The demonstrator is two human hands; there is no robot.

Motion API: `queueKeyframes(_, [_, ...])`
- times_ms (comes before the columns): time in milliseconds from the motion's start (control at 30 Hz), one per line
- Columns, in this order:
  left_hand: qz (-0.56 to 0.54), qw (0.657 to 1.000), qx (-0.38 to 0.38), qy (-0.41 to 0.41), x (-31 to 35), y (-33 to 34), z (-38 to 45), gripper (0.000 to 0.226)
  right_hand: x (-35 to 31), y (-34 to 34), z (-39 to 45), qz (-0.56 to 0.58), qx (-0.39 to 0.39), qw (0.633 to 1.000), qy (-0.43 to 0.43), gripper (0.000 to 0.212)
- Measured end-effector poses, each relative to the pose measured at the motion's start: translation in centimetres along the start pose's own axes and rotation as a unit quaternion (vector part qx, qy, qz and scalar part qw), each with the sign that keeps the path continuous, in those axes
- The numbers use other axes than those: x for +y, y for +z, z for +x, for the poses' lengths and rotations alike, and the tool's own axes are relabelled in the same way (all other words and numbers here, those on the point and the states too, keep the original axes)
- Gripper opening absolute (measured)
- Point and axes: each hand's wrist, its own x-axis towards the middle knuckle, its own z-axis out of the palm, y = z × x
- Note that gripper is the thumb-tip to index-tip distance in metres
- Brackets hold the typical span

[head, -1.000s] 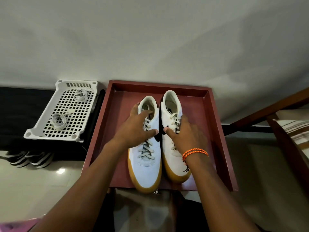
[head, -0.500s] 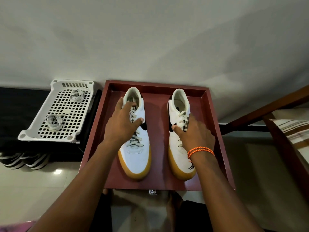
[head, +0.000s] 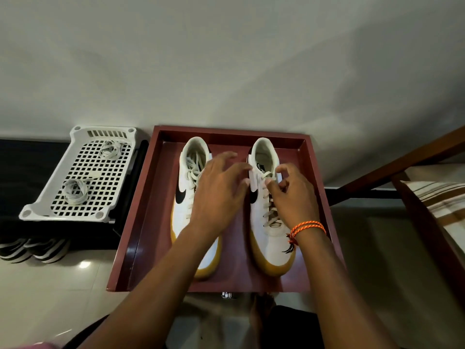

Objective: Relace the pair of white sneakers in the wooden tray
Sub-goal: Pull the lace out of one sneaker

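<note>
Two white sneakers with gum soles and black swooshes stand apart, toes toward me, in the dark red wooden tray (head: 141, 222). The left sneaker (head: 187, 192) holds loose grey laces. The right sneaker (head: 264, 197) is laced. My left hand (head: 219, 195) hovers between the two shoes with fingers spread, reaching toward the right shoe's upper edge, holding nothing. My right hand (head: 292, 195), with an orange cord at the wrist, pinches the lace at the top eyelets of the right sneaker.
A white perforated plastic basket (head: 37, 210) left of the tray holds two coiled spare laces (head: 75, 193). Striped shoes (head: 32, 250) lie on the floor below it. A wooden furniture frame (head: 415, 157) and striped cushion (head: 442, 197) stand at the right. A pale wall rises behind.
The sneakers went from side by side to spread apart. My left hand left the left sneaker and moved right; my right hand took hold of the right sneaker's top lace.
</note>
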Motion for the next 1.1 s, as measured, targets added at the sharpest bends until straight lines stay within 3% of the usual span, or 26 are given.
queueKeyframes(67, [-0.019,0.999,-0.026,-0.002,1.1,1.5,-0.1,0.037,0.0,-0.3,0.1,0.003,0.001,1.000,-0.023,0.015])
queueKeyframes(167, [-0.023,0.999,-0.035,-0.029,1.8,3.1,0.3,0.037,0.0,-0.3,0.2,-0.029,-0.002,0.998,-0.053,0.026])
queueKeyframes(300, [-0.051,0.994,-0.019,-0.093,2.8,3.8,0.9,0.024,-0.2,-0.1,-0.1,-0.089,-0.013,0.994,-0.070,0.023])
queueKeyframes(533, [-0.134,0.985,0.002,-0.113,2.6,4.6,1.5,0.008,-0.1,-0.2,0.0,-0.107,-0.002,0.991,-0.078,0.004])
queueKeyframes(600, [-0.186,0.971,-0.010,-0.151,2.8,4.5,1.7,0.014,0.0,-0.3,0.3,-0.055,0.003,0.997,-0.050,0.010])
queueKeyframes(700, [-0.313,0.922,0.005,-0.227,3.3,3.4,2.1,0.020,-0.4,-1.3,1.1,0.137,-0.005,0.990,-0.008,0.025])
queueKeyframes(767, [-0.338,0.910,0.058,-0.233,3.2,2.4,2.4,0.021,-1.0,-2.3,1.5,0.279,-0.005,0.960,0.012,0.025])
queueKeyframes(833, [-0.399,0.883,0.107,-0.222,3.1,1.3,2.7,0.027,-1.6,-3.5,1.5,0.442,-0.019,0.897,0.026,0.013])
queueKeyframes(1000, [-0.648,0.724,0.134,-0.194,3.4,-0.8,3.3,0.030,-1.7,-6.6,1.5,0.697,-0.103,0.710,-0.002,0.021])
queueKeyframes(1100, [-0.693,0.673,0.136,-0.223,2.6,-0.3,3.4,0.024,-0.8,-7.3,1.8,0.755,-0.100,0.648,-0.006,0.027])
